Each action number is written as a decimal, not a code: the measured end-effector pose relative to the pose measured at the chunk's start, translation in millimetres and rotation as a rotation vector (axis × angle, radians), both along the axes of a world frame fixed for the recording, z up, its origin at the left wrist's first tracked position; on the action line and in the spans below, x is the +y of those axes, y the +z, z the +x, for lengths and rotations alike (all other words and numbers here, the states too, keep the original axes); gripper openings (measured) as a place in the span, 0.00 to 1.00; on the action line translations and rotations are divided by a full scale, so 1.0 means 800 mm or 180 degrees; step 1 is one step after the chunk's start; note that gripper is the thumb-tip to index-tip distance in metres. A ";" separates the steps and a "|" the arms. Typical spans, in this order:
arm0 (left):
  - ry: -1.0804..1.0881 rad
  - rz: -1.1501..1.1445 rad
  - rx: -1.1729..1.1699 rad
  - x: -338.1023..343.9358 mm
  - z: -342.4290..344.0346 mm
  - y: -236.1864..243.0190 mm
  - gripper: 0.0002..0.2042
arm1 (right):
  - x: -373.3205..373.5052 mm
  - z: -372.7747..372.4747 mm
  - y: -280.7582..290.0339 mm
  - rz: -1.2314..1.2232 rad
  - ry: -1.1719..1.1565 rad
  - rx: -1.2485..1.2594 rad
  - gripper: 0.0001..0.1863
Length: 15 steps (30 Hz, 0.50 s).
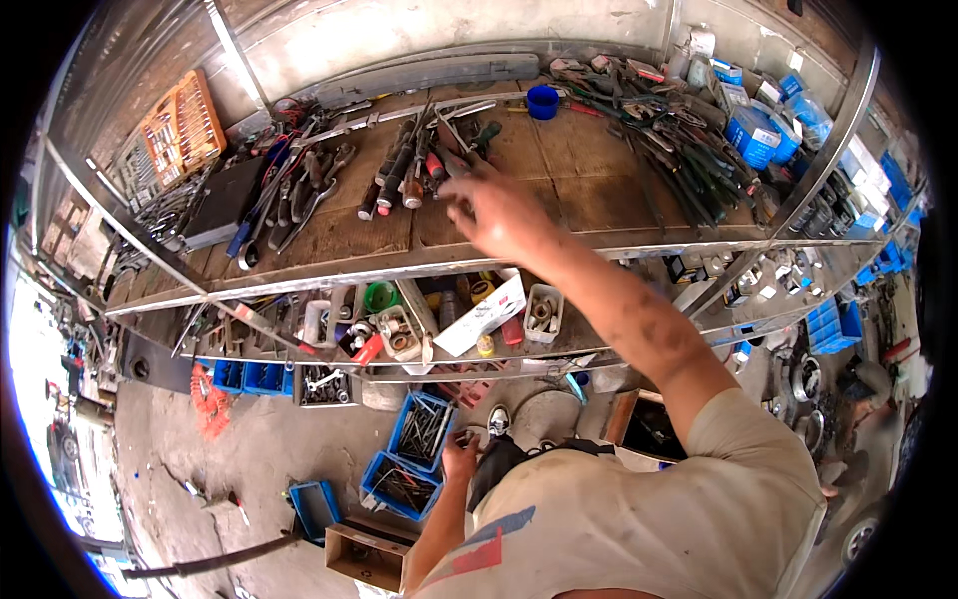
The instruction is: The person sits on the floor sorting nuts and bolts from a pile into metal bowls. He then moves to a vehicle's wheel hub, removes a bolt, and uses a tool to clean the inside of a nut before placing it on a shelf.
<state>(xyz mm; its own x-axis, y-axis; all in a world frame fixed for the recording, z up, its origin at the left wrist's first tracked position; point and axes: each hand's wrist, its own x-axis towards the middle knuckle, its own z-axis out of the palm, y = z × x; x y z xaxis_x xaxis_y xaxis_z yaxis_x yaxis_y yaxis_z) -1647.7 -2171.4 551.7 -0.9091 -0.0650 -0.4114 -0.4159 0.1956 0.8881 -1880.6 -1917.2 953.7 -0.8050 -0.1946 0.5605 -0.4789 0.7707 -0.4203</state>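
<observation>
Over the wooden upper shelf (pixel 589 205), my right hand (pixel 491 212) reaches out with its fingers apart and slightly bent; nothing shows between them. Just beyond the fingertips lie several screwdrivers (pixel 397 165) and other hand tools in a loose bundle, one with a red handle (pixel 434 166). The hand partly covers the near end of a dark tool (pixel 451 152), and whether it touches it I cannot tell. My left hand (pixel 459 457) hangs low beside my body, above blue bins (pixel 423 431) of metal tools. Its fingers are loosely curled with a gap, and no held thing shows.
Dark-handled pliers (pixel 689 165) are heaped at the shelf's right, near a blue cup (pixel 542 102). Left are more pliers (pixel 309 190), a black case (pixel 228 205) and an orange socket set (pixel 183 125). Metal posts (pixel 823 165) frame the shelf. Small tubs (pixel 399 334) fill the lower shelf.
</observation>
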 end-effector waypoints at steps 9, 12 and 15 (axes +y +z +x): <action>-0.1322 0.0602 -0.0250 -0.003 -0.113 0.012 0.24 | -0.023 -0.178 0.046 0.2219 0.0033 -0.0630 0.16; -0.1771 0.1247 -0.0915 -0.009 -0.149 0.062 0.22 | -0.015 -0.221 0.033 0.2464 0.0244 0.0217 0.12; -0.2097 0.1850 -0.0827 -0.005 -0.185 0.123 0.19 | -0.019 -0.232 0.054 0.3068 0.0291 -0.0140 0.13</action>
<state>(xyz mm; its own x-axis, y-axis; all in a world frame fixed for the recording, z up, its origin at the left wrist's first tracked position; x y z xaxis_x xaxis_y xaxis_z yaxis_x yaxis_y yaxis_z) -1795.9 -2175.4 650.0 -0.5631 0.7152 -0.4140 -0.5791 0.0158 0.8151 -2065.8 -1932.6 996.8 -0.7804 -0.6177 0.0971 -0.5531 0.7544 0.3536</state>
